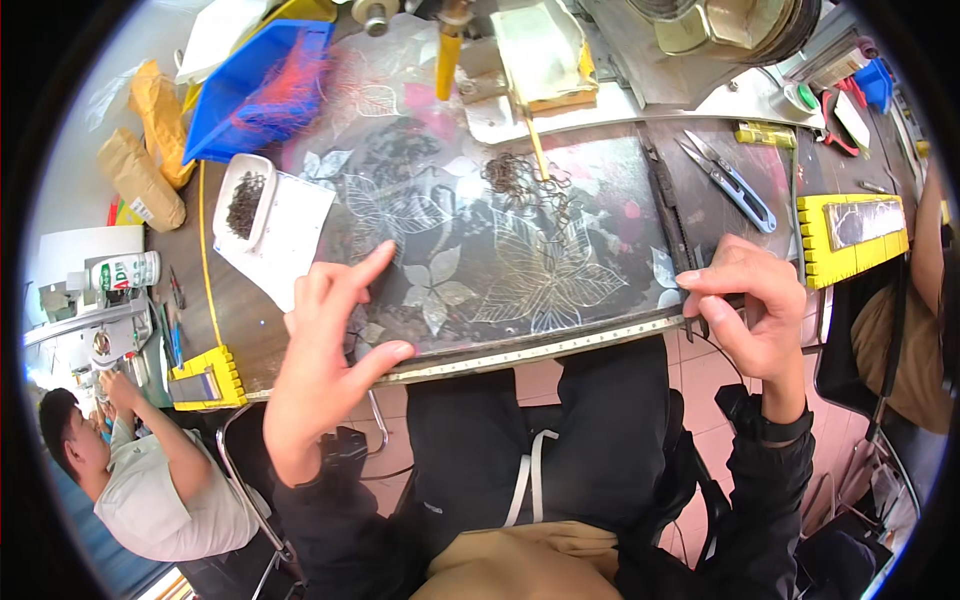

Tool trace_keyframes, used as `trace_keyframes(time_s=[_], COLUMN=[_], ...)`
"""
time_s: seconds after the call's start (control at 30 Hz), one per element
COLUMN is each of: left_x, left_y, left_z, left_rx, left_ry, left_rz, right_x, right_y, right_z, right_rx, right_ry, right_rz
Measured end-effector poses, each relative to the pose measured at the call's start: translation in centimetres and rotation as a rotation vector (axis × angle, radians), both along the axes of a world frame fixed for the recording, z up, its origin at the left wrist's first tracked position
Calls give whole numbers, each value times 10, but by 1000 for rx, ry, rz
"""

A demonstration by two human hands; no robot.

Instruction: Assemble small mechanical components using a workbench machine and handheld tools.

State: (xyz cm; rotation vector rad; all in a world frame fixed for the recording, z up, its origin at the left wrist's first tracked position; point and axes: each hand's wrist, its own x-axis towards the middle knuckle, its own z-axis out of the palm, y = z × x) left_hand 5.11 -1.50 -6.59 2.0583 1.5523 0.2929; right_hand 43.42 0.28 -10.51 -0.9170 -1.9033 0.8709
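Note:
My left hand (pixel 330 335) is over the front left of a glossy, leaf-patterned mat (pixel 430 270), its index finger and thumb spread apart and nothing between them. At the mat's front right corner, my right hand (pixel 752 305) is closed, thumb and index finger bent toward each other beside a dark strip (pixel 672 215) along the right edge. Whatever is between those fingertips is too small to make out. A tangle of thin dark strands (pixel 520 180) lies on the mat's far middle. Left of it, a white dish (pixel 265 180) holds small dark pieces (pixel 244 205) on white paper (pixel 297 225).
A measuring tape (pixel 540 348) runs along the front edge. Blue-handled snips (pixel 735 185) and a yellow block (pixel 850 235) lie right. A blue bin (pixel 225 110) with red strands (pixel 285 95) stands far left. Another person (pixel 165 470) sits left; a person's arm (pixel 930 240) shows at right.

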Motion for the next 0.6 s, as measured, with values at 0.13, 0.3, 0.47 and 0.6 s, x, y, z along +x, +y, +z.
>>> trace_keyframes(time_s=[0.13, 0.3, 0.47, 0.6], left_x=[0, -2, -5, -6], left_y=[-2, -3, -6, -4], left_z=[2, 0, -3, -10], left_rx=[-30, 14, 61, 121], left_ry=[-2, -33, -35, -62], left_rz=[25, 8, 20, -11], right_x=[-5, -6, -12, -9], right_y=[-3, -6, -6, -6], right_z=[-1, -2, -1, -5], right_rx=[-71, -111, -121, -159], right_ry=[22, 46, 19, 63], right_rz=[-31, -51, -79, -81])
